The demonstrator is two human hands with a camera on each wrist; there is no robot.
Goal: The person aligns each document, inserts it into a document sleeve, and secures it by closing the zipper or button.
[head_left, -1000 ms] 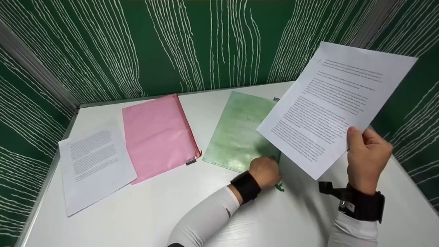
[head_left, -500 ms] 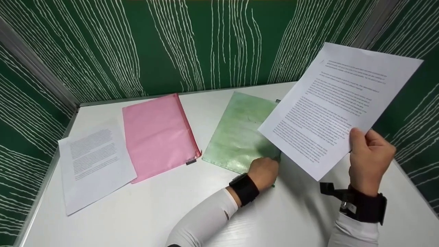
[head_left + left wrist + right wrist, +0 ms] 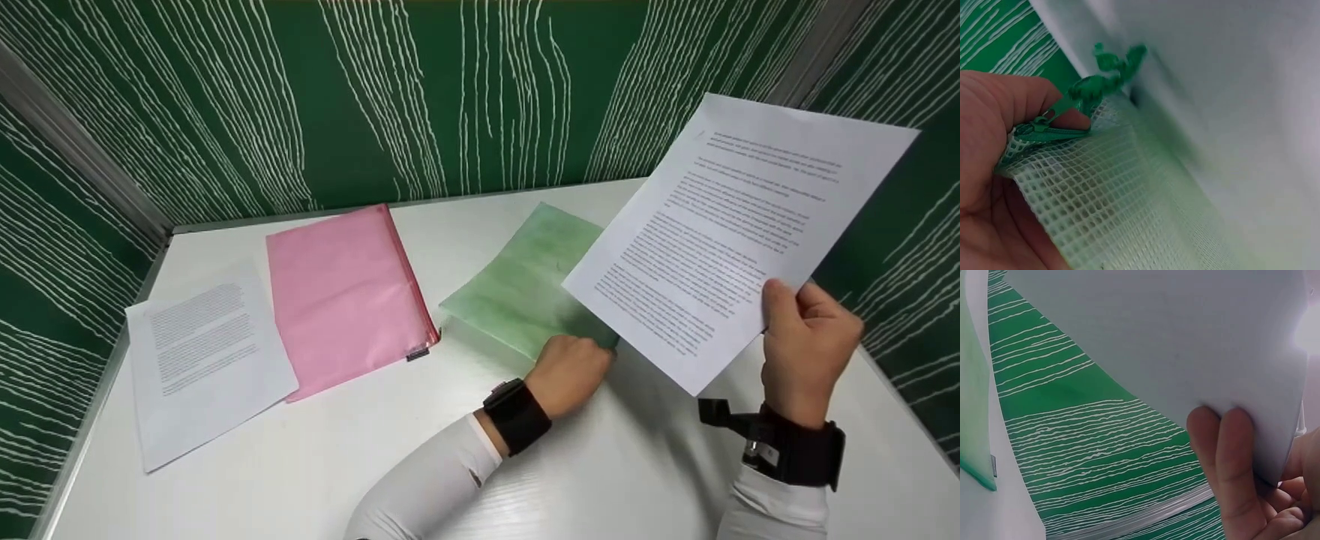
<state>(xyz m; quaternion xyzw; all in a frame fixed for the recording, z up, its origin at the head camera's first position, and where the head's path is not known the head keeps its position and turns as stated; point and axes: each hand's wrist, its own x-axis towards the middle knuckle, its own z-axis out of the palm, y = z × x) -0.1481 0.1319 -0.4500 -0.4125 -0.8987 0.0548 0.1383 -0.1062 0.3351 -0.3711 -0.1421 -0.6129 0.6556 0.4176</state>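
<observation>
The left hand (image 3: pixel 571 375) grips the near right corner of a green mesh zip pouch (image 3: pixel 517 285), whose near side is lifted off the table. In the left wrist view, the thumb and fingers of the left hand (image 3: pixel 1010 135) pinch the mesh corner beside a green zipper pull (image 3: pixel 1044 119) with a green tassel (image 3: pixel 1098 87). The right hand (image 3: pixel 810 345) holds printed paper (image 3: pixel 742 232) up by its lower right edge, over the pouch's right side. In the right wrist view, two fingers of the right hand (image 3: pixel 1241 478) lie against the paper's back (image 3: pixel 1174 343).
A pink zip pouch (image 3: pixel 345 300) lies left of centre on the white table (image 3: pixel 300 480). Printed sheets (image 3: pixel 210 367) lie at its left, touching its lower left edge. Green walls with white lines (image 3: pixel 525 97) stand behind and at both sides.
The left hand has raised the near corner of the green pouch slightly and tilted the pouch. The right hand and its paper have barely moved.
</observation>
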